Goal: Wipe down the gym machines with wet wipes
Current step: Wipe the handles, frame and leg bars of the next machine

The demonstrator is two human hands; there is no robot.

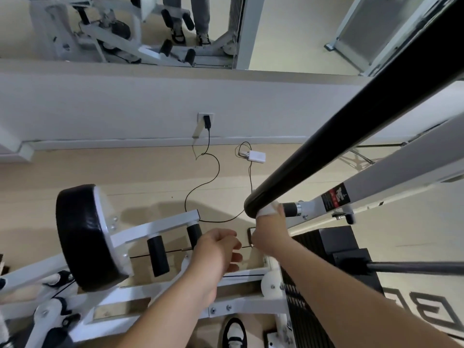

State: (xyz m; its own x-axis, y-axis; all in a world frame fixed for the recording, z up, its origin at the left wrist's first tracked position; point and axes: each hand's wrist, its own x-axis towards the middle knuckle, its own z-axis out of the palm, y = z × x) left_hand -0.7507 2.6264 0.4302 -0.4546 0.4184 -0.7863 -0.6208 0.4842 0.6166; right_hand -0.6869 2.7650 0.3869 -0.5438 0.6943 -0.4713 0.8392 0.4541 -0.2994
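A long black bar [351, 119] of the white gym machine [376, 187] slants from the top right down to the middle. My right hand [270, 229] grips a white wet wipe [268, 210] against the bar's lower end, fingers curled round it. My left hand [221, 249] hangs below and to the left with loosely curled fingers, holding nothing. A black padded seat [80, 237] stands at the left on the white frame.
A black weight stack [324, 267] sits at the lower right. Black foot rollers [157, 254] lie on the frame below my hands. A black cable [213, 177] runs from a wall socket [206, 120] across the floor to a white box [256, 156]. A mirror above reflects another machine. My shoe [234, 332] shows at the bottom.
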